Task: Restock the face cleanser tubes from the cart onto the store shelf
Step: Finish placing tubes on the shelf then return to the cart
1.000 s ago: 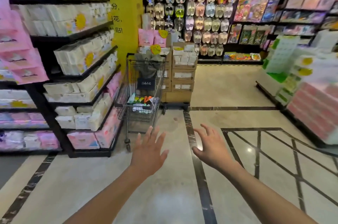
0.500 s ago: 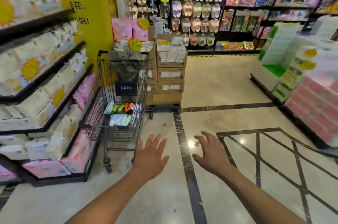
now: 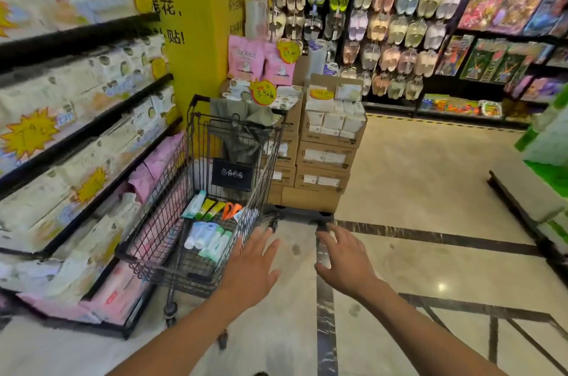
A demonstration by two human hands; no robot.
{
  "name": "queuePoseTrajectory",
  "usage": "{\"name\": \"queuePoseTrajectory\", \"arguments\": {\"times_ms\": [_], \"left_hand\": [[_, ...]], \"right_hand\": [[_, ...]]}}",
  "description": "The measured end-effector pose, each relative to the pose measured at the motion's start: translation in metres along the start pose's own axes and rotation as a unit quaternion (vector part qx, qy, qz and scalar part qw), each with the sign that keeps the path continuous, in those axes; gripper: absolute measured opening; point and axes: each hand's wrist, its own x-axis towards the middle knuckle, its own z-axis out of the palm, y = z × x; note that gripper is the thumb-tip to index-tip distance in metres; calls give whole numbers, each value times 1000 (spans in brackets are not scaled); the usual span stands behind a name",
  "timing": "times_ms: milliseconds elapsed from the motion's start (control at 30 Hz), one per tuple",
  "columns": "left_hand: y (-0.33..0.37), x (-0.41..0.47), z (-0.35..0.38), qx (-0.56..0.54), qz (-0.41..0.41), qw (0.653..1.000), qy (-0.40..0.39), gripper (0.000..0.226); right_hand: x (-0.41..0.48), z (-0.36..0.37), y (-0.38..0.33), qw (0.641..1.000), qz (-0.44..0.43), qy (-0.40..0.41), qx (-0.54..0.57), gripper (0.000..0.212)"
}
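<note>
A black wire shopping cart stands beside the left shelving. Several face cleanser tubes lie on its floor: white, green, yellow and orange ones. My left hand is stretched forward with spread fingers, just at the cart's near right corner, holding nothing. My right hand reaches forward over the floor to the right of the cart, fingers loosely spread and empty. A grey cloth hangs over the cart's far end.
The left shelves carry white and pink tissue packs. A yellow pillar and stacked cardboard boxes stand behind the cart. Slippers hang on the back wall. A green-and-white display sits at right, across the tiled floor.
The view has moved closer to the cart, which now looms larger at left. Both hands stay outstretched and empty; the left one has come up to the cart's near corner.
</note>
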Motion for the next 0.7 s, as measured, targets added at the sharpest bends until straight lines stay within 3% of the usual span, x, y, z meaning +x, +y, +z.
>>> {"name": "queuePoseTrajectory", "arguments": {"times_ms": [333,500,600,700], "left_hand": [[-89,166,19,-41,-95,993,-64,73],[-127,221,47,-52,-165,979,-103,76],[-146,246,60,-77,-217,971,-72,67],[-160,257,66,-104,-281,951,-79,73]], "right_hand": [[220,14,24,997,-53,-51,11,70],[328,32,24,989,-120,-82,4,72],[391,43,19,979,-177,-103,-4,72],[443,53,8,964,-229,-136,-23,70]]}}
